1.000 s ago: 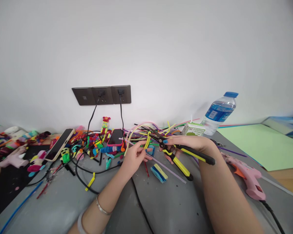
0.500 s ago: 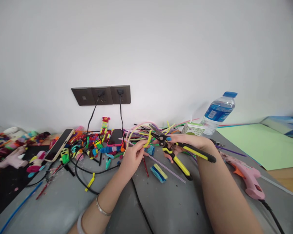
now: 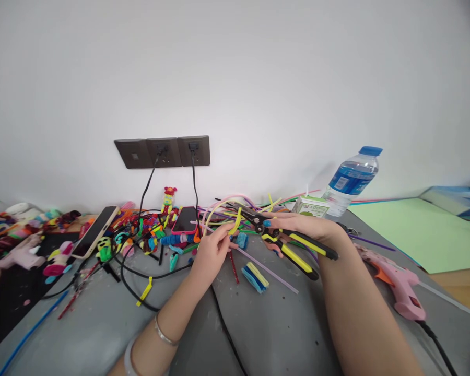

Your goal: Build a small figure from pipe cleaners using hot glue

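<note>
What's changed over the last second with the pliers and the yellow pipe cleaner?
The right hand has squeezed the black-and-yellow pliers: their handles, spread wide a second ago, are now closer together. The left hand, pinching the yellow fuzzy pipe cleaner, has risen slightly and tilted it. The pink glue gun and clear water bottle have not moved.

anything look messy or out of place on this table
Nothing looks damaged or spilled, but pipe-cleaner scraps lie strewn over the table, charging cables snake down through them, and the glue gun lies on its side at the right.
</note>
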`<state>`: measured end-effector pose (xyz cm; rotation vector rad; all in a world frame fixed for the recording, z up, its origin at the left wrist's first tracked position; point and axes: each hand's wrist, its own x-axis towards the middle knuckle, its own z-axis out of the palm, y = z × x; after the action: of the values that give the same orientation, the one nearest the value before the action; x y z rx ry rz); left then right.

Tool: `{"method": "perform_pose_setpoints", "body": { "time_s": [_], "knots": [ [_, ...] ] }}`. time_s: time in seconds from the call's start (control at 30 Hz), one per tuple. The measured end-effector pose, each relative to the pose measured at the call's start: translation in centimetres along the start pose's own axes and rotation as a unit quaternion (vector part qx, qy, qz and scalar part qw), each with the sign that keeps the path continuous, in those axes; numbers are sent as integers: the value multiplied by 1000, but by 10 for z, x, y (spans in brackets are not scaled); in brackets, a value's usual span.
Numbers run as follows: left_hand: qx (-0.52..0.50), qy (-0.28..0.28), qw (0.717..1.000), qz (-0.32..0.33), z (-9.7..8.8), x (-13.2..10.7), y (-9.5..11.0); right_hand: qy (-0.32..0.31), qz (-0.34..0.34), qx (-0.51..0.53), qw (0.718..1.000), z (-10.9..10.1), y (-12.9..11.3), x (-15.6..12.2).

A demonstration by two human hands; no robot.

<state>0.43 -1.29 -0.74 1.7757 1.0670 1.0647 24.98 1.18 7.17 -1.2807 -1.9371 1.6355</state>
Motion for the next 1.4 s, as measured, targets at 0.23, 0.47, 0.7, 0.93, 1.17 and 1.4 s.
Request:
{"method": "perform_pose_setpoints", "body": {
  "time_s": [0.23, 0.47, 0.7, 0.93, 1.17, 1.4],
  "knots": [
    [17, 7, 1000, 11, 0, 1, -5, -41, 42, 65, 996, -1, 8, 6],
    [89, 30, 994, 49, -8, 2, 0, -10, 29, 33, 999, 3, 10, 21],
    [34, 84, 996, 5, -7, 3, 3, -2, 15, -58, 998, 5, 1, 20],
    [12, 58, 998, 10, -3, 1, 8, -48, 36, -38, 997, 15, -3, 25],
    [6, 5, 1000, -3, -2, 1, 3, -98, 28, -65, 993, 26, -12, 32],
    [-77, -72, 992, -63, 2, -1, 8, -131, 40, -65, 989, 28, -10, 32]
  ]
}}
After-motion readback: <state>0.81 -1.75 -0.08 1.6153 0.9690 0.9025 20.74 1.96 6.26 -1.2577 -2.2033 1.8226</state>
